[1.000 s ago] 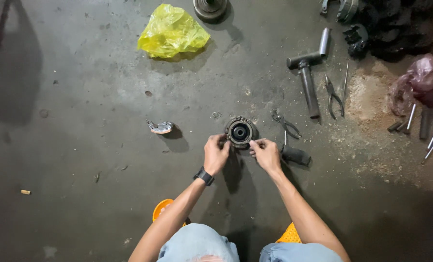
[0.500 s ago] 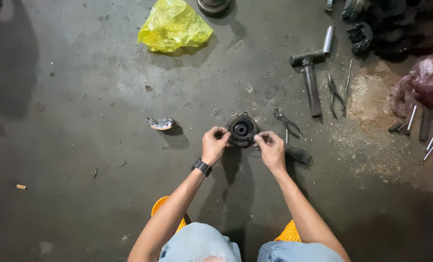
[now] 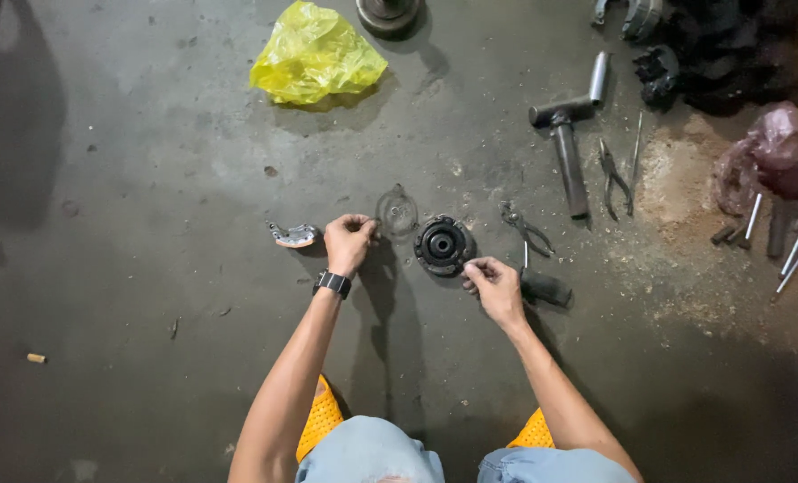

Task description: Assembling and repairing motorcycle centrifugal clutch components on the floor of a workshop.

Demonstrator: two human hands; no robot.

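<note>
Head view, looking down on a grey concrete floor (image 3: 148, 179). Centre of frame: round black hub part (image 3: 442, 245) lying flat. L hand (image 3: 349, 243), w/ black wristwatch (image 3: 333, 283), is pinched closed on the edge of a thin clear round disc (image 3: 397, 212), held just upper left of the hub. R hand (image 3: 495, 286) sits at the hub's lower right, fingertips pinched narrow at its rim; whether it grips anything can't be told. Small metal piece (image 3: 294, 235) left of L hand. Pliers (image 3: 524, 228) right of hub. Hammer (image 3: 567, 148) upper right. Yellow bag (image 3: 314, 55) top centre.
</note>
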